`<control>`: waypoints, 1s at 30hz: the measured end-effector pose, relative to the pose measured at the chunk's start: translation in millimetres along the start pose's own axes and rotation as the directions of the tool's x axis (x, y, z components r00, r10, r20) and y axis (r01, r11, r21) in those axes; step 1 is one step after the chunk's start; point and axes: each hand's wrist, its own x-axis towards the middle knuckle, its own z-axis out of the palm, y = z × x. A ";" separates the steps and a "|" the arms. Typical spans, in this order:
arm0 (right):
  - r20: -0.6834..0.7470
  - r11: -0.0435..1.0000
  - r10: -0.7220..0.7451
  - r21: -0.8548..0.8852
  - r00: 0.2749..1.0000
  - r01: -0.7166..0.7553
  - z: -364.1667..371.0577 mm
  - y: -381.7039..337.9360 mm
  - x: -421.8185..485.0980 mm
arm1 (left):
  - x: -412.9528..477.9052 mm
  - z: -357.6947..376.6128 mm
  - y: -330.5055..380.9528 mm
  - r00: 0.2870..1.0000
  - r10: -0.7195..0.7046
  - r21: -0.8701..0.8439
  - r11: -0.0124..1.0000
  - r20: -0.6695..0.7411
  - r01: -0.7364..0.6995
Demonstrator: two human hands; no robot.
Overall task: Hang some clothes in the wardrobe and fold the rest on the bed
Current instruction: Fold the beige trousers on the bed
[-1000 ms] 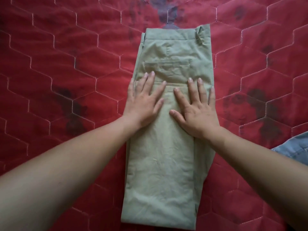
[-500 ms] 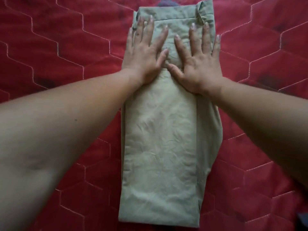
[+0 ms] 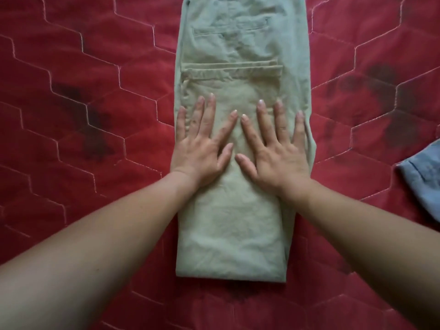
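Khaki trousers (image 3: 238, 222) flat, red quilt (image 3: 83, 115) beneath, legs doubled up. Pressing trousers' middle: left hand (image 3: 202, 148), right hand (image 3: 276, 151), fingers spread, gripping nothing. Probably 1 fold remains; blue garment (image 3: 423, 182) right of trousers waits.

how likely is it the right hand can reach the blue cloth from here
Probably yes: the right hand lies flat on the trousers, holding nothing, and only bare red quilt separates it from the blue cloth on its own side.
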 end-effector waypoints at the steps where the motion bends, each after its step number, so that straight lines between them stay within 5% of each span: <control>1: 0.031 1.000 0.000 0.004 1.000 0.000 -6.3 -0.9 -0.8 | 0.0 -4.6 0.6 1.000 -0.001 0.004 1.000 0.031 0.001; 5: 0.083 0.947 0.198 0.243 0.977 -0.212 -39.9 -11.6 -18.8 | -11.5 -27.0 13.3 0.984 -0.096 -0.049 0.993 0.153 0.104; 8: 0.039 0.726 0.516 0.510 0.856 -0.461 -56.5 -17.8 -55.6 | -60.1 -28.2 31.7 0.960 -0.108 -0.080 0.988 0.258 0.133; 10: 0.166 0.441 0.694 0.670 0.701 -0.596 -58.5 -17.3 -75.4 | -92.3 -23.9 39.1 0.931 -0.126 -0.098 0.981 0.344 0.169; 13: 0.480 -0.081 0.729 0.768 0.487 -0.635 -60.7 -8.6 -81.8 | -104.3 -16.9 45.4 0.915 -0.163 -0.100 0.972 0.368 0.214; 15: 0.437 -0.023 0.743 0.774 0.508 -0.632 -65.3 -1.9 -80.5 | -100.8 -12.1 47.0 0.920 -0.161 -0.112 0.970 0.357 0.214; 18: 0.194 0.378 0.719 0.696 0.667 -0.610 -69.3 5.1 -76.7 | -100.5 -9.6 45.4 0.921 -0.152 -0.109 0.973 0.358 0.203; 20: 0.194 0.380 0.704 0.710 0.683 -0.593 -72.6 2.9 -71.5 | -100.9 -9.6 44.8 0.921 -0.149 -0.115 0.972 0.360 0.202; 22: 0.342 0.122 0.708 0.802 0.617 -0.585 -74.1 -0.1 -62.1 | -100.8 -10.5 45.2 0.920 -0.147 -0.116 0.973 0.362 0.201; 26: 0.738 -0.692 0.534 0.662 0.413 -0.288 -81.3 23.5 -34.2 | -100.8 -9.9 45.6 0.920 -0.150 -0.108 0.974 0.363 0.202; 28: 0.806 -0.834 0.454 0.535 0.379 -0.138 -80.2 41.9 -26.8 | -100.8 -8.6 44.6 0.924 -0.141 -0.116 0.974 0.356 0.194; 30: 0.809 -0.807 0.489 0.561 0.325 -0.182 -77.8 47.7 -24.1 | -100.7 -6.8 43.9 0.926 -0.135 -0.126 0.974 0.352 0.190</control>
